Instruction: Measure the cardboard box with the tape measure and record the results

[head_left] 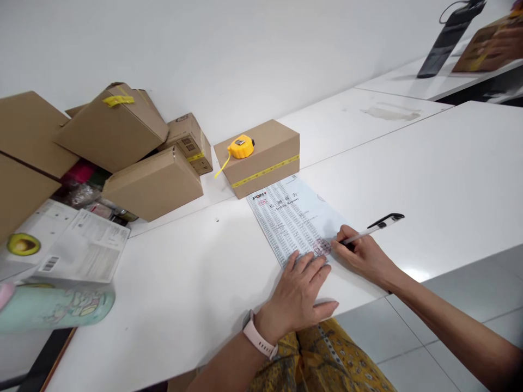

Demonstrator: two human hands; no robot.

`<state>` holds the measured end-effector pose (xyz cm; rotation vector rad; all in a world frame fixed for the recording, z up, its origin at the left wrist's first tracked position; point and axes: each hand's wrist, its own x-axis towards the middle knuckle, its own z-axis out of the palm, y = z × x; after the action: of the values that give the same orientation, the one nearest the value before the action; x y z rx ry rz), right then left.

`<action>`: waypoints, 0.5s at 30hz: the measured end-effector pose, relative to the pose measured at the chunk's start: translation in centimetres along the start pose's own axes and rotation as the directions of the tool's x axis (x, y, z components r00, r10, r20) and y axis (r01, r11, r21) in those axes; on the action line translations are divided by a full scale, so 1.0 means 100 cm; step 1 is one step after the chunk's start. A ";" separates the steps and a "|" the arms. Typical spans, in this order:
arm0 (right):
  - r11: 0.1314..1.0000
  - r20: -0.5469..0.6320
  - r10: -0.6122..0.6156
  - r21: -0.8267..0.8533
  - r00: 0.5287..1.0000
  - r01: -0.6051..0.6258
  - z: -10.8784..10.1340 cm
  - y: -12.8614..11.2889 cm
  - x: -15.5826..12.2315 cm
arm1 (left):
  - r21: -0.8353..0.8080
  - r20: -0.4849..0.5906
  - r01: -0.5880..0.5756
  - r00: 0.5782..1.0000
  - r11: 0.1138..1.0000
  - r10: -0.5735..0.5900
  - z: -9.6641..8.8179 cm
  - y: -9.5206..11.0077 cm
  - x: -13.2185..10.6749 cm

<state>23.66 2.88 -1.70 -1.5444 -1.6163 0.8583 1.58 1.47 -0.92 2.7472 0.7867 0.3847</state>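
A printed sheet headed "Testing Report" [286, 218] lies on the white table [183, 283], with a round reddish stamp near its lower edge. My left hand [304, 286] rests flat with fingers spread, its fingertips on the sheet's lower left edge. A pink watch band circles that wrist. In my right hand [362, 256] is a pen [382, 223] with a clear barrel and black ends, pinched by thumb and fingers. This hand sits at the sheet's lower right edge, and the pen's writing tip is hidden behind my fingers.
Beyond the sheet stands a taped carton [265, 158] with a yellow tape measure [242, 146] on top. Several brown cartons [114, 128] pile up at left, above a mint bottle [61, 305]. At far right are a dark bottle [445, 46] and another person's hand [506, 43] at a box.
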 end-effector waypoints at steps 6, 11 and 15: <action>1.000 -0.031 0.011 0.009 0.999 -0.011 0.000 0.001 0.000 | -0.004 -0.007 0.001 1.000 1.000 -0.001 0.000 0.000 0.000; 1.000 -0.021 0.004 0.005 1.000 -0.004 -0.001 0.000 0.000 | -0.004 -0.010 -0.001 1.000 1.000 0.001 0.000 -0.001 0.000; 1.000 -0.032 0.001 -0.006 0.999 -0.001 -0.002 -0.003 0.000 | 0.000 -0.010 0.000 1.000 1.000 0.000 0.001 -0.001 0.000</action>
<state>23.72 2.88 -1.35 -1.5562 -1.5965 0.8255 1.56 1.55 -1.05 2.7471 0.7885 0.3984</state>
